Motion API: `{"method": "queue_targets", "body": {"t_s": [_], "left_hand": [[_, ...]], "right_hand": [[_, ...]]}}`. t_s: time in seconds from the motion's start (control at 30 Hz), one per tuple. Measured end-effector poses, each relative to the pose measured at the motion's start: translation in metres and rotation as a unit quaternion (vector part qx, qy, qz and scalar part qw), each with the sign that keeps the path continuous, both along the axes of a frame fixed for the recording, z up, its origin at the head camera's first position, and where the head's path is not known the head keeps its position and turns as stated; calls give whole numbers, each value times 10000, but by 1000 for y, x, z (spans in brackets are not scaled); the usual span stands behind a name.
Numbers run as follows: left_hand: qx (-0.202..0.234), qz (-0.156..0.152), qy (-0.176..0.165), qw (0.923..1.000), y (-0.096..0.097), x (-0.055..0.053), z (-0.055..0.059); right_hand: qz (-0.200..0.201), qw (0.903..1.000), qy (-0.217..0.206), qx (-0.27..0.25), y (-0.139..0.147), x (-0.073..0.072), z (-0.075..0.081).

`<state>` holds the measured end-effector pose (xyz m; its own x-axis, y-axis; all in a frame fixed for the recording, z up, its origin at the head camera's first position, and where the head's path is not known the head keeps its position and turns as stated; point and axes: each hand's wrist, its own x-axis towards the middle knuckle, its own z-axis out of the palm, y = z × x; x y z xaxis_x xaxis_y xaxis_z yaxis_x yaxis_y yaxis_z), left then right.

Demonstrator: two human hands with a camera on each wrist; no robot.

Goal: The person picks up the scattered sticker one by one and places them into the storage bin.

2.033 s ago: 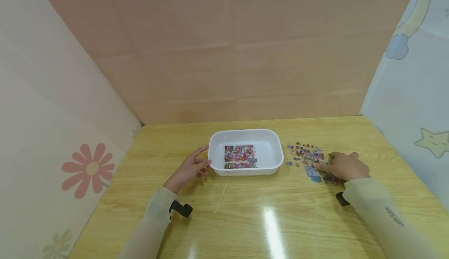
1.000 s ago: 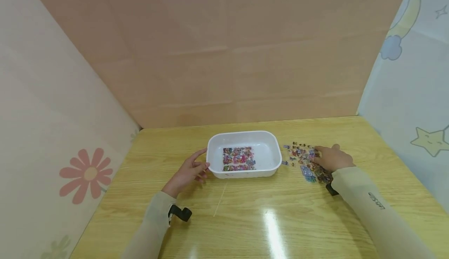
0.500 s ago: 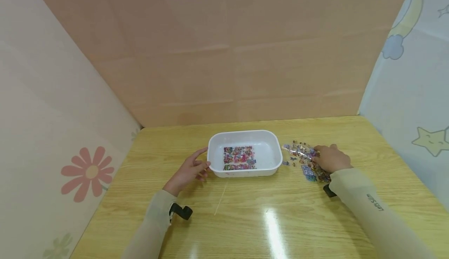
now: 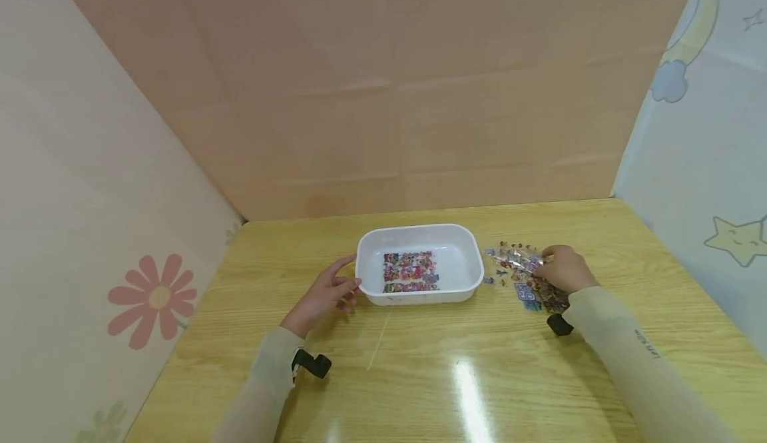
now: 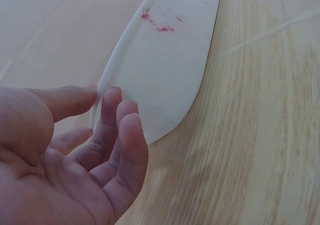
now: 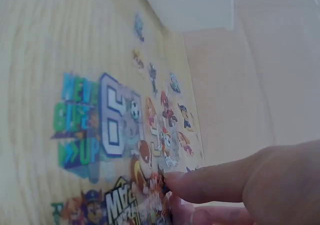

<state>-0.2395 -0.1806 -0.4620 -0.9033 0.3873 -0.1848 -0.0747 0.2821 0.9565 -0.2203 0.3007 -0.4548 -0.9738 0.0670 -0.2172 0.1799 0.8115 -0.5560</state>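
Note:
In the head view a white plastic tub [image 4: 419,298] stands mid-table, with sheets of small colourful cartoon stickers [image 4: 410,272] lying on its floor. My left hand [image 4: 323,296] pinches the tub's left rim; the left wrist view shows the thumb and index finger at that rim, the other fingers loosely bent. Right of the tub lies a pile of clear sticker sheets [image 4: 527,294] printed with cartoon dogs and lettering. With thumb and fingertips my right hand [image 4: 566,270] pinches a shiny clear sticker sheet [image 4: 516,259] on top of this pile. Its fingertips are partly hidden in the head view.
Underneath is a wood-grain table [image 4: 419,376], with a bright light reflection near its front. A tan sheet [image 4: 389,96] covers the back wall, and patterned walls rise on both sides. Black camera mounts [image 4: 313,364] sit on both wrists.
The right hand has moved left over the sticker pile, and a clear sheet's glossy surface now shows by its fingers. My left hand stays at the tub's rim.

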Motion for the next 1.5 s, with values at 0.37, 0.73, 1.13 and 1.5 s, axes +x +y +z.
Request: {"method": "queue_targets", "body": {"t_s": [0.37, 0.73, 1.13, 1.5], "left_hand": [[-66, -2, -14, 10000, 4, -2, 6], [-48, 25, -72, 10000, 1, 0, 2], [-26, 19, -68, 10000, 1, 0, 2], [-57, 112, -78, 9999, 2, -1, -1]], "right_hand": [[-515, 9888, -212, -1385, 11, 0, 7], [-563, 9807, -175, -1866, 13, -3, 24], [-411, 9772, -226, -2073, 14, -3, 50], [-307, 9784, -159, -2037, 11, -11, 62]]}}
